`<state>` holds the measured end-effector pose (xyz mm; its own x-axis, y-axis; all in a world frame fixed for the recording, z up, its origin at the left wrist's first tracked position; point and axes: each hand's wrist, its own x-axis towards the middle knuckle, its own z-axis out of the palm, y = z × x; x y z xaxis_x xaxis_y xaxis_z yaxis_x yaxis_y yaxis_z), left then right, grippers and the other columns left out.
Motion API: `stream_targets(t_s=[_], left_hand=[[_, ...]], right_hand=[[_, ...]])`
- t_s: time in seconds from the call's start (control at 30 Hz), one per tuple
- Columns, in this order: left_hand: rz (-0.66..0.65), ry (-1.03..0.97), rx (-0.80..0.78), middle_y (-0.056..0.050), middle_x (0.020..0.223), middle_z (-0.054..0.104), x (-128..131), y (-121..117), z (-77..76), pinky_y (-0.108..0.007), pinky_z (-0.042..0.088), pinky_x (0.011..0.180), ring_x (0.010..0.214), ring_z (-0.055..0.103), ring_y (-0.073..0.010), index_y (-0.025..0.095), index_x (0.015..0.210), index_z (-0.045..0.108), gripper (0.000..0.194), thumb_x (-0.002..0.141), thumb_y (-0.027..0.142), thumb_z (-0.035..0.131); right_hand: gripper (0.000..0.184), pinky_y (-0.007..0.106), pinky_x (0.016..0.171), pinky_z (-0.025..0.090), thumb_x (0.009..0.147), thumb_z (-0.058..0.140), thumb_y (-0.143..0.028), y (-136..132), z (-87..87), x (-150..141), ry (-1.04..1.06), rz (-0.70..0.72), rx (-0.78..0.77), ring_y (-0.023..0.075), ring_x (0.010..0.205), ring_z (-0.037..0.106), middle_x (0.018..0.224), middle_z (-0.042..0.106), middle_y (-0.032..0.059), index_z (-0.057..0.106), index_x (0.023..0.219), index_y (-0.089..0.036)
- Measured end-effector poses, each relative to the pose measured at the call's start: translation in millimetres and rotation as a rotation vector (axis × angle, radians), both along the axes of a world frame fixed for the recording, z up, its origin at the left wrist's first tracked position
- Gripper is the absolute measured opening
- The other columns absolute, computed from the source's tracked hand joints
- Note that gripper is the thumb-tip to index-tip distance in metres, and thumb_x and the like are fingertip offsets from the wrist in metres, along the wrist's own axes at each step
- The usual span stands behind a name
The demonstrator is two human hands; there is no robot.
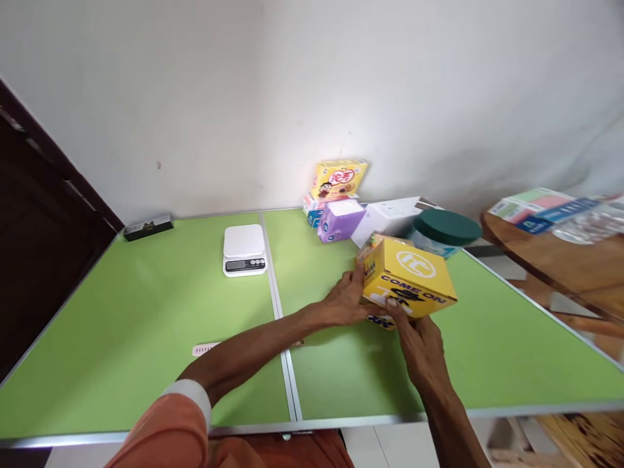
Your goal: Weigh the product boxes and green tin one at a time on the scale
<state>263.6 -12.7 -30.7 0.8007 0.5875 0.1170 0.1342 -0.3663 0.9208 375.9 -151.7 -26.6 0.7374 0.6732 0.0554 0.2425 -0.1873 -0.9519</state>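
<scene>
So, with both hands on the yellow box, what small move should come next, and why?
I'd probably ease the yellow box level and down onto the green table: it looks tilted, the left hand and right hand both support it, and bare tabletop shows on its near side.

Pale wall [209,97], green table [146,312], dark door [39,227].
</scene>
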Motion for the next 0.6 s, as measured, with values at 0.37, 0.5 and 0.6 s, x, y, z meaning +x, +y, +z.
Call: stream_targets(t_s=[0.37, 0.5, 0.6], left_hand=[[0.471, -0.003, 0.166, -0.024, 0.165, 0.05, -166.9, 64.5, 69.7, -0.063, 0.046, 0.129, 0.153, 0.054, -0.0421, 0.021, 0.173, 0.032, 0.101, 0.089, 0.047, 0.084], [0.6, 0.005, 0.213, -0.021, 0.155, 0.061, -211.9, 99.6, 74.7, -0.064, 0.053, 0.121, 0.143, 0.062, -0.0415, 0.022, 0.163, 0.047, 0.093, 0.085, 0.053, 0.088], [0.613, -0.035, 0.225, -0.019, 0.146, 0.069, -231.8, 121.0, 67.7, -0.065, 0.052, 0.12, 0.144, 0.062, -0.0419, 0.024, 0.157, 0.054, 0.088, 0.083, 0.058, 0.088]], right_hand=[[0.068, 0.057, 0.102, 0.064, 0.091, 0.071, -0.08, 141.7, 50.7, -111.9, -0.105, 0.493, 0.334, 0.0386, 0.114, 0.079, 0.125, 0.085, 0.0165, 0.08, 0.124, -0.021], [0.073, 0.056, 0.099, 0.064, 0.093, 0.065, -0.084, 195.5, 58.0, -147.6, -0.119, 0.662, 0.334, 0.0389, 0.113, 0.08, 0.127, 0.085, 0.0145, 0.077, 0.132, -0.025], [0.076, 0.056, 0.101, 0.063, 0.095, 0.059, -0.087, 221.0, 53.6, -164.1, -0.162, 0.723, 0.315, 0.0395, 0.117, 0.078, 0.133, 0.083, 0.0139, 0.074, 0.138, -0.027]])
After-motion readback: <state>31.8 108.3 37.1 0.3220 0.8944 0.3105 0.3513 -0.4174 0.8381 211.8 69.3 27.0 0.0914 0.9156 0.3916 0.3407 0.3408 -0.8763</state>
